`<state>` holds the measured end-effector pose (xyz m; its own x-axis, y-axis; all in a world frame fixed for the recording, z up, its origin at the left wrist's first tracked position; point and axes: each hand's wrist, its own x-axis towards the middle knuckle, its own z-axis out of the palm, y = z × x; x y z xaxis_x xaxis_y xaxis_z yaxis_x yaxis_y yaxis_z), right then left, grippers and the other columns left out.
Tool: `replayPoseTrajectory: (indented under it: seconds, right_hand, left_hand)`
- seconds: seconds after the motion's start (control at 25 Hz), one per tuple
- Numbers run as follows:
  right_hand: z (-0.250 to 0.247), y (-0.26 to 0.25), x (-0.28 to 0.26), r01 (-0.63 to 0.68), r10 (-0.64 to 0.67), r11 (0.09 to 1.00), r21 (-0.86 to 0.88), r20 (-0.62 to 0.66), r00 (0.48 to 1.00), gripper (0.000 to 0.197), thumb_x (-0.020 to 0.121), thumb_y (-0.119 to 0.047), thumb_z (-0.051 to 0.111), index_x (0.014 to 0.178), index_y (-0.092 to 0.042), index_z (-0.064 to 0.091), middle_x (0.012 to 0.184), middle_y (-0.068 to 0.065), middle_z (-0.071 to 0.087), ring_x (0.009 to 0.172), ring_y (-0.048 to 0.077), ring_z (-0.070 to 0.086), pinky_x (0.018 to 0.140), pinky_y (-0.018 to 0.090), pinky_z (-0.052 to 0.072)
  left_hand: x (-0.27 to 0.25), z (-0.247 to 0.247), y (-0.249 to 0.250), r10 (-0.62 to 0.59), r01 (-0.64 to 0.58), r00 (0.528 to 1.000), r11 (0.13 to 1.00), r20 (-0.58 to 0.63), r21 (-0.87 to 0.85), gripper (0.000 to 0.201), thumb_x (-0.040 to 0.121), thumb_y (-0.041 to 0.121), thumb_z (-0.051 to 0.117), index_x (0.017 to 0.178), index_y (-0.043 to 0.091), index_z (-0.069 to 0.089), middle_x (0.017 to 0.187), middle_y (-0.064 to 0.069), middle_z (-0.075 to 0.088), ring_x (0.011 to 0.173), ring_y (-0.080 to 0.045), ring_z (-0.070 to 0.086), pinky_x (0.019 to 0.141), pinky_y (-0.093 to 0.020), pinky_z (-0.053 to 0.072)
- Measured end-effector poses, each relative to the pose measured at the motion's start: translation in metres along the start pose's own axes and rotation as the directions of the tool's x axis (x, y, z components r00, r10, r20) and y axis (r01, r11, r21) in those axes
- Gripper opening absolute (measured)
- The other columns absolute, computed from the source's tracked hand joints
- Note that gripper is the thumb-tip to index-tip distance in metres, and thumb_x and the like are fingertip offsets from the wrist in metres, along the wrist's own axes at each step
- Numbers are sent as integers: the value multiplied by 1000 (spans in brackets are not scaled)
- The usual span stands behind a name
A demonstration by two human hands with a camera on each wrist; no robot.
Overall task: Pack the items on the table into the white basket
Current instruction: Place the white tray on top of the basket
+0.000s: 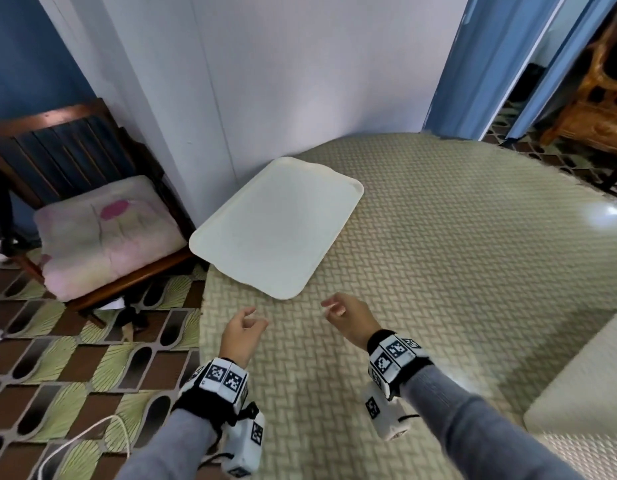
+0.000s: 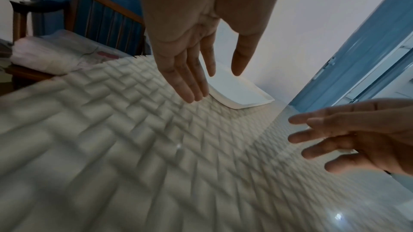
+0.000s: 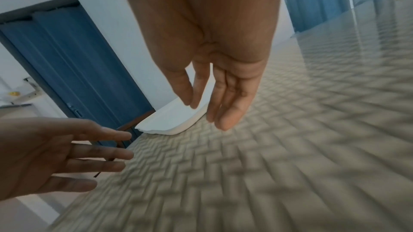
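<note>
At the far left, on the patterned brown and green floor tiles [image 1: 75, 358], stands a dark wooden chair with a slatted back [image 1: 68, 143], and a pale pink flowered cushion [image 1: 103, 233] lies on its seat; a thin white cable [image 1: 92, 431] lies on the tiles near the bottom left corner of the head view. To the right of the chair begins the round table covered with a beige woven-pattern cloth [image 1: 438, 271]. On the left edge of this table, close to the white wall [image 1: 283, 64], lies a flat white rectangular plastic tray with rounded corners [image 1: 276, 226], and one corner of it reaches a little over the table edge. Nothing lies on the tray. The left hand [image 1: 239, 336] hovers above the cloth at the near left edge of the table, near the tray but not touching it; its fingers [image 2: 190, 83] are straight and close together, the thumb stands apart, and it holds nothing. The right hand [image 1: 348, 320] hovers just beside the near corner of the tray, also apart from it; its fingers [image 3: 228, 108] are relaxed and close together, with nothing between them. Both wrists carry black bands with white marker blocks [image 1: 224, 375]. At the right edge of the table, low in the head view, shows a part of a white flat-topped object [image 1: 577, 382]; I cannot tell what it is. Behind the table at the right is a blue door frame [image 1: 473, 64].
</note>
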<state>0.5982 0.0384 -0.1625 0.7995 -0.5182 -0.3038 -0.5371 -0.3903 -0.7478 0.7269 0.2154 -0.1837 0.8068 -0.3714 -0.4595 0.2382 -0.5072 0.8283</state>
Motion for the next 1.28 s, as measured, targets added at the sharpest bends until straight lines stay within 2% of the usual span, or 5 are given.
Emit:
replayPoseTrajectory:
  seconds: [0.24, 0.36, 0.68, 1.04, 1.28]
  right_hand:
    - [23, -29, 102, 174, -172, 872, -457, 46, 984, 48, 93, -22, 57, 139, -29, 44, 153, 2, 26, 140, 24, 22, 111, 38, 24]
    - [30, -32, 129, 197, -141, 761, -618, 139, 980, 35, 90, -27, 60, 125, -26, 57, 143, 2, 40, 139, 21, 27, 111, 34, 16]
    - [19, -19, 133, 267, -220, 869, -416, 157, 963, 15, 69, -27, 81, 80, -23, 74, 103, -5, 54, 98, 11, 41, 95, 28, 31]
    - [85, -25, 67, 179, -180, 831, -527, 50, 982, 28, 67, -62, 56, 69, -36, 65, 72, -9, 53, 68, 16, 54, 59, 29, 32]
    - [81, -25, 22, 156, -136, 970, -188, 114, 984, 19, 93, -20, 55, 107, -20, 69, 94, -2, 56, 87, 10, 50, 76, 27, 44]
  left_hand:
    - [80, -16, 8, -102, 100, 991, 994, 83, 34, 65, 88, 26, 65, 144, 15, 35, 107, -7, 61, 99, -25, 60, 92, -43, 50]
    - [96, -16, 8, -143, 141, 983, 990, 118, 27, 69, 83, 30, 71, 140, 15, 36, 116, -11, 59, 109, -29, 59, 95, -48, 50]
    - [103, -24, 3, -107, 121, 986, 987, 131, -109, 52, 80, 23, 74, 121, 19, 42, 97, -4, 58, 99, -29, 63, 83, -42, 52]
    - [103, -21, 2, -32, 31, 999, 999, 12, 24, 61, 83, 18, 71, 132, 13, 35, 97, -5, 60, 93, -26, 59, 88, -40, 50]
    - [94, -14, 0, 164, -169, 985, 928, 44, 333, 36, 90, 9, 55, 125, 11, 45, 110, -14, 62, 98, -33, 60, 74, -32, 42]
